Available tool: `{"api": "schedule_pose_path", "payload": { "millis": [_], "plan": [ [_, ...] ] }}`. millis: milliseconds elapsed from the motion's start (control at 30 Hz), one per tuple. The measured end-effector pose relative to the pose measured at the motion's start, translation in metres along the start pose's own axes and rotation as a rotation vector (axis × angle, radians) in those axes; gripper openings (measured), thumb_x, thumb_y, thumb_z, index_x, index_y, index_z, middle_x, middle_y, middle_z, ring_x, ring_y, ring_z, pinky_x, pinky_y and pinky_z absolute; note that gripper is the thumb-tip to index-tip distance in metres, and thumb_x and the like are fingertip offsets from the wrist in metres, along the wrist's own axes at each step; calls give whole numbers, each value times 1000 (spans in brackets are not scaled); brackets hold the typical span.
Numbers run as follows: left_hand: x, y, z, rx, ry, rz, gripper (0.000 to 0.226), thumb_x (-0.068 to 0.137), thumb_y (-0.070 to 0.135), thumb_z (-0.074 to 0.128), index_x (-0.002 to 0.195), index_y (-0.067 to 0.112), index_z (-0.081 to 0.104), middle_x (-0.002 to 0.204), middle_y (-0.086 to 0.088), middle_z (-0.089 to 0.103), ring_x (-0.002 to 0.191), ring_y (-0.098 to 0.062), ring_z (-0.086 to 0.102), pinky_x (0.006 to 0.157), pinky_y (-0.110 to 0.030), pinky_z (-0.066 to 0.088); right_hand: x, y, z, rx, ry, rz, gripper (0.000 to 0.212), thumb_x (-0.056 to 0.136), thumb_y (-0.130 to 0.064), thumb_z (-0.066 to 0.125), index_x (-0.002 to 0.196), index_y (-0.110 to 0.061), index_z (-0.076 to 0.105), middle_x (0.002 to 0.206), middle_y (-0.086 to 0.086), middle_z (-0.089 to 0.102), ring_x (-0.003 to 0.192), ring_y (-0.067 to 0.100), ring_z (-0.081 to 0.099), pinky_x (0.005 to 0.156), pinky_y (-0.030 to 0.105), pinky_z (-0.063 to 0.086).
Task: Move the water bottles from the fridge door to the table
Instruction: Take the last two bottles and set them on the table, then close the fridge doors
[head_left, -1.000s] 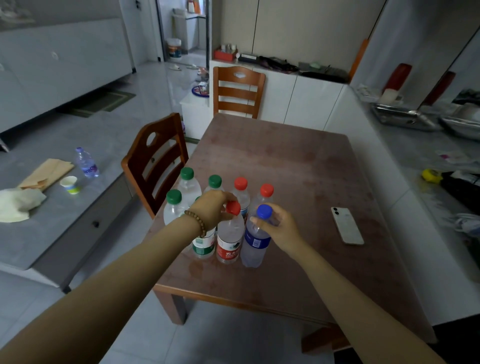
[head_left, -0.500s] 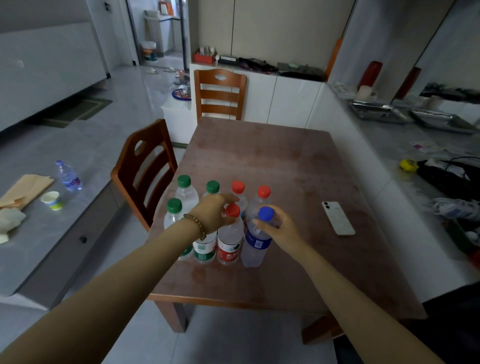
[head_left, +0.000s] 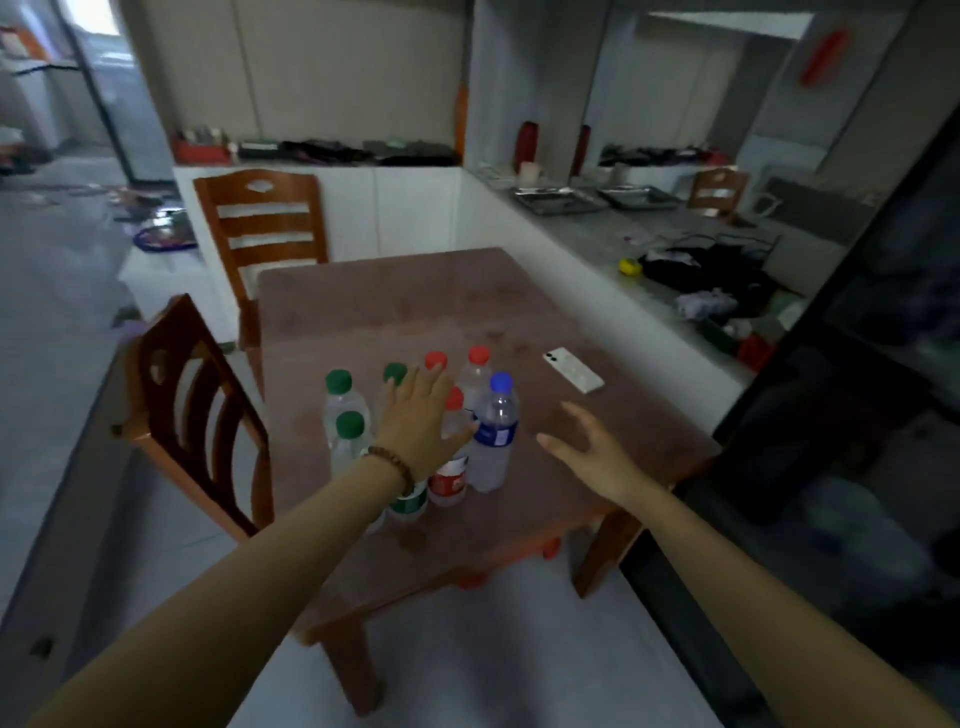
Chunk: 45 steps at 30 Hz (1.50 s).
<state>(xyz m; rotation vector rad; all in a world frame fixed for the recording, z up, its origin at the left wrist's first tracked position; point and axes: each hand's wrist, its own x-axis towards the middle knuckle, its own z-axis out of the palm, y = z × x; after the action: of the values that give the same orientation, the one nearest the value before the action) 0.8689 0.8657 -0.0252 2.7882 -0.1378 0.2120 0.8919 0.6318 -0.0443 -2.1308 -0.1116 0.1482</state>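
While the left hand (head_left: 421, 418) hangs flat over the bottles with its fingers (head_left: 415, 382) spread and holding nothing, the right hand (head_left: 587, 449) floats just to their right, fingers loose and apart, empty too. A beaded bracelet (head_left: 392, 460) circles the left wrist. Under and around the left palm the water bottles (head_left: 415, 431) stand upright in a tight cluster on the near left part of the brown table (head_left: 415, 312): green caps on the left, red caps in the middle, and a blue-capped bottle (head_left: 496, 431) at the cluster's right edge, between the two hands. A white phone (head_left: 573, 370) lies flat further right, apart from the bottles. Two wooden chairs (head_left: 200, 410) stand at the table's left and far sides.
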Motion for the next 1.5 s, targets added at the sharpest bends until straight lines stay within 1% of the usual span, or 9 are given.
{"api": "schedule_pose_path", "payload": {
  "millis": [67,167,300,567,933,1100,1200,1367,1500],
  "plan": [
    [-22,7,-8,-39,-47,80,87,79,66,36,147,17,15,158,-6,9,145,-27,3,117,-47,4,-44,-4,-5,5,70,43,72,82,-40,67,143,-20,33,149,2,34,137,17,34,111,29,29],
    [-55,23,-18,-102,-122,182,101,65,75,25,148,20,14,157,-6,13,145,-29,6,116,-48,8,-115,-5,-11,-25,113,111,84,75,-56,67,144,-24,31,149,0,32,138,17,33,114,32,27],
    [-101,71,-30,-43,-195,296,80,86,62,39,149,21,11,158,-3,6,145,-24,0,117,-46,2,-213,-12,-25,-132,228,132,75,85,-43,63,146,-19,27,149,0,31,140,17,28,112,28,25],
    [-234,191,-56,17,-226,624,76,88,64,28,149,23,10,158,0,3,145,-24,0,117,-49,2,-434,-33,-67,-381,492,231,82,83,-55,59,148,-24,21,158,-1,16,146,18,14,117,35,19],
    [-452,370,-102,-101,-309,1029,72,90,63,20,149,25,6,158,-1,3,145,-22,0,117,-47,1,-748,-90,-96,-603,829,366,75,83,-53,59,145,-29,24,157,-7,19,143,14,21,114,32,25],
    [-511,438,-131,-303,-268,1250,69,91,61,20,147,32,-8,158,0,-3,145,-21,-1,117,-48,0,-832,-107,-94,-768,918,374,70,84,-50,59,144,-32,27,156,-9,20,142,13,22,115,33,24],
    [-536,475,-141,-373,-221,1384,71,87,65,16,140,40,-24,158,-1,-12,145,-21,-4,116,-48,-2,-874,-112,-104,-812,1110,348,67,83,-51,59,141,-30,33,152,-11,25,139,12,28,113,37,31],
    [-562,515,-148,-701,-331,1478,71,75,78,6,129,53,-32,150,12,-29,142,-11,-11,116,-49,2,-902,-113,-130,-764,1184,372,76,84,-58,53,146,-40,14,159,-16,0,146,7,6,117,36,19],
    [-568,520,-140,-861,-390,1473,75,71,82,10,127,56,-32,148,21,-23,137,-3,-2,113,-44,10,-892,-105,-140,-628,1187,390,80,83,-64,47,146,-44,3,156,-23,-7,146,4,2,117,34,16]
  ]
}}
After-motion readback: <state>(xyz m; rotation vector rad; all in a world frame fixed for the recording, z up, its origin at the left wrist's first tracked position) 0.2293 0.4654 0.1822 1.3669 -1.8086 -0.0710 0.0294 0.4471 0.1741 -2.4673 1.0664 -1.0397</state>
